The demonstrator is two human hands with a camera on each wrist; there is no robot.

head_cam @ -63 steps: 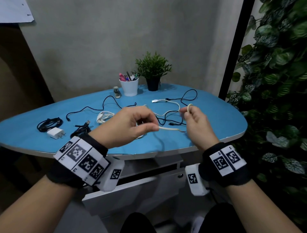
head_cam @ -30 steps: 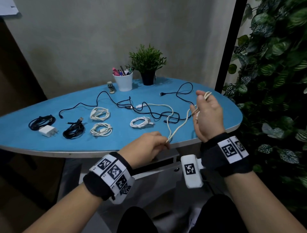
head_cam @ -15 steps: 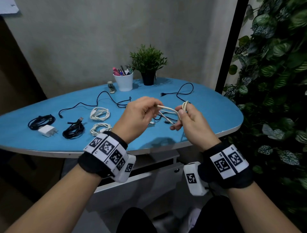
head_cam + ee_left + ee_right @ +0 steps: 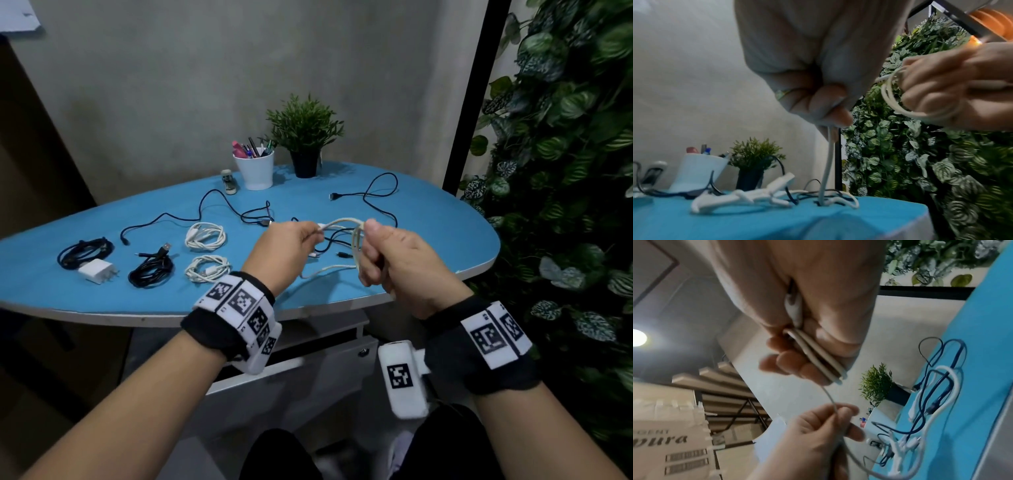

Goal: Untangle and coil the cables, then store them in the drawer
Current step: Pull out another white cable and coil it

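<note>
Above the blue table [image 4: 428, 240] I hold a cream-white cable [image 4: 342, 222] between both hands. My right hand [image 4: 368, 246] grips several loops of it [image 4: 818, 356] in curled fingers. Just to its left, my left hand [image 4: 313, 234] pinches the running strand between thumb and fingers [image 4: 830, 110]. From that pinch the strand [image 4: 827, 162] hangs down to the table, where its tail lies among loose black cables [image 4: 373, 197]. The white drawer [image 4: 308, 363] under the table stands slightly open.
Two coiled white cables [image 4: 205, 236] [image 4: 207, 269], two coiled black cables [image 4: 85, 251] [image 4: 150, 269] and a white charger [image 4: 96, 271] lie on the left. A pen cup [image 4: 255, 171] and potted plant [image 4: 305, 144] stand at the back. A leafy wall [image 4: 565, 171] fills the right.
My left hand rose from the table's front edge up to the right hand, laying another loop of the white cable into it. The right hand stayed roughly in place.
</note>
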